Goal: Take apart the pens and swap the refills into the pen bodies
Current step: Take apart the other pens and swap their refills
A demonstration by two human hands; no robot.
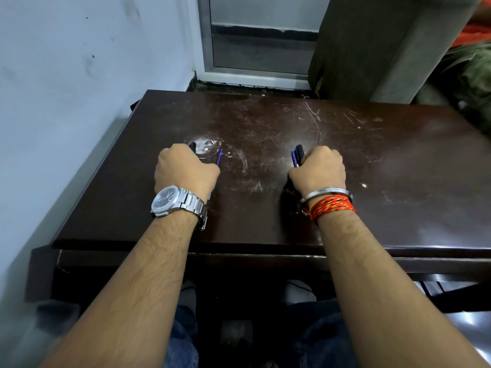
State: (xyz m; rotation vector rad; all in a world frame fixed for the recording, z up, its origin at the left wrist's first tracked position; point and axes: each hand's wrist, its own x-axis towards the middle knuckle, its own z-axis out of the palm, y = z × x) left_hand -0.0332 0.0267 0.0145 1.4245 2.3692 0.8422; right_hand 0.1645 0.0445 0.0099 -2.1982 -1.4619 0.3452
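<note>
Both hands rest knuckles-up on the dark tabletop [265, 120], well apart from each other, and each is curled tight round pen parts. The left hand [186, 170] grips two pieces. A black pen end [193, 147] pokes out just ahead of its knuckles, and a thin purple piece [219, 158] sticks out ahead on its thumb side. Whether that purple piece is a bare refill or a slim pen body I cannot tell, since the fist hides most of it. The right hand [317, 168] clamps a purple and black pair of pens [297, 156], which juts forward from its thumb side. All the long axes run away from the person, roughly in line with the forearms, with the free ends ahead of each hand. Judging from this, the dismantling looks barely begun. Before any barrel can be twisted open, one hand probably has to set its load down, or the two must come together.
</note>
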